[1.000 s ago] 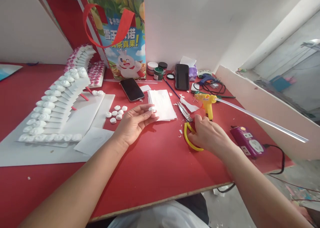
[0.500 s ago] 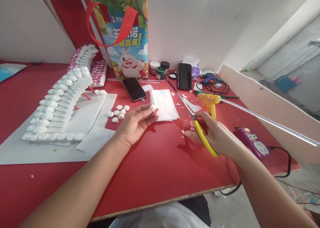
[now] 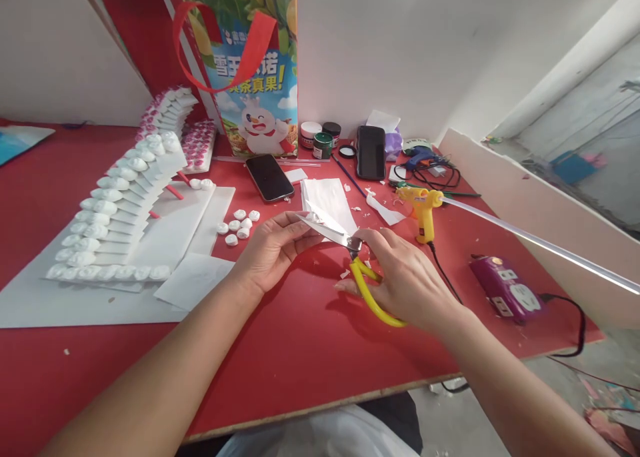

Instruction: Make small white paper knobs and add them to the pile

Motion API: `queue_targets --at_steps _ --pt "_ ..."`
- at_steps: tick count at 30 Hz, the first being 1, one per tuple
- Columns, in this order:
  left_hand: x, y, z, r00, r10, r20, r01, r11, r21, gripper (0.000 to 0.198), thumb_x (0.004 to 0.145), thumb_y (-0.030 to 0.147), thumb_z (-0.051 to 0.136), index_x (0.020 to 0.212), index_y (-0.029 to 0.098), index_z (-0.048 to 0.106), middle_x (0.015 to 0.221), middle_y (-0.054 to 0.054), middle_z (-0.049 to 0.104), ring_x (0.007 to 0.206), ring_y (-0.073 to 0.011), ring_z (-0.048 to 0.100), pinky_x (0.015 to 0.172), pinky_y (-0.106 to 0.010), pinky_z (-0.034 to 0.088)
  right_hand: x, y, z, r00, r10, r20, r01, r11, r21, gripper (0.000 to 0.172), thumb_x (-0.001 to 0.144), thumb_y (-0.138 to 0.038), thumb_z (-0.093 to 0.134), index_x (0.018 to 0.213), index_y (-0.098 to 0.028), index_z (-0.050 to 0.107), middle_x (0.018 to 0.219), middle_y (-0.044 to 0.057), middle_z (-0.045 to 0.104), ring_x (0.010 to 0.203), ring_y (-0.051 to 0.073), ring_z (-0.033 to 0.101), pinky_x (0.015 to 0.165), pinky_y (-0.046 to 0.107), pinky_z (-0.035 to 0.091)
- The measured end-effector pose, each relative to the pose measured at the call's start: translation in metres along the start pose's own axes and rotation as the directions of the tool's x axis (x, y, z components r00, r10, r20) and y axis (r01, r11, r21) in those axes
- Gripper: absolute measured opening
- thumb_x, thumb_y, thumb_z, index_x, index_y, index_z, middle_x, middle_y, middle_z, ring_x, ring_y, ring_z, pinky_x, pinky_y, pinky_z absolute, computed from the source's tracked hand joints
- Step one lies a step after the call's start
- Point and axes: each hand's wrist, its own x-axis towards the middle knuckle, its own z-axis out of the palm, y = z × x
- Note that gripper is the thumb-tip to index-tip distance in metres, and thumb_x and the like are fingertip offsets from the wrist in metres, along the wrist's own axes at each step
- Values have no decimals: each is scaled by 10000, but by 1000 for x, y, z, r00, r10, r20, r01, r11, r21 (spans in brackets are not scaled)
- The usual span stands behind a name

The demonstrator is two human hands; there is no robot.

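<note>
My left hand (image 3: pixel 280 247) pinches a small white paper roll (image 3: pixel 315 217) between thumb and fingers, partly hidden behind the blades. In my right hand (image 3: pixel 400 273) are yellow-handled scissors (image 3: pixel 330 230), their blades parted around the roll. Beneath and behind the blades lies a stack of white paper (image 3: pixel 334 197). Several finished white paper rolls (image 3: pixel 234 225) sit in a cluster left of my left hand. Further left stands a white stepped paper model (image 3: pixel 135 203), edged with rows of the same rolls, on a white board (image 3: pixel 30 303).
A yellow glue gun (image 3: pixel 423 210) with a long clear stick lies at the right, near a purple box (image 3: pixel 505 287) with a cable. Behind are two phones (image 3: pixel 270 178), paint jars (image 3: pixel 323 145) and a printed bag (image 3: pixel 255 77). Paper scraps (image 3: pixel 384 210) litter the table.
My right hand has brought the scissors left and down, so their blades now meet the roll in my left hand. My left hand has stayed nearly in place.
</note>
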Motion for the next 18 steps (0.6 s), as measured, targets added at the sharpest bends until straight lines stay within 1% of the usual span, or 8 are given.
queue_targets --at_steps 4,11,18 --pt "-1 1 1 1000 6 22 -6 1000 13 180 669 156 884 794 124 758 821 -37 752 842 -168 732 909 -330 618 2 -1 1 1000 14 21 -14 1000 13 597 935 -666 547 1211 -139 594 979 119 644 778 247 612 716 347 448" --pt "-2 1 3 998 24 60 -26 999 31 169 683 158 885 790 123 759 793 -40 753 804 -152 726 902 -323 619 2 0 0 998 47 45 -52 993 108 545 922 -646 600 1186 -170 579 935 85 664 716 212 605 648 298 416" --pt "-2 0 2 997 48 64 -52 996 69 191 690 186 890 819 134 759 860 -41 769 891 -190 746 974 -386 604 2 0 7 999 10 -35 -10 1000 -16 566 951 -654 541 1177 -139 607 935 113 642 724 229 592 679 325 427"
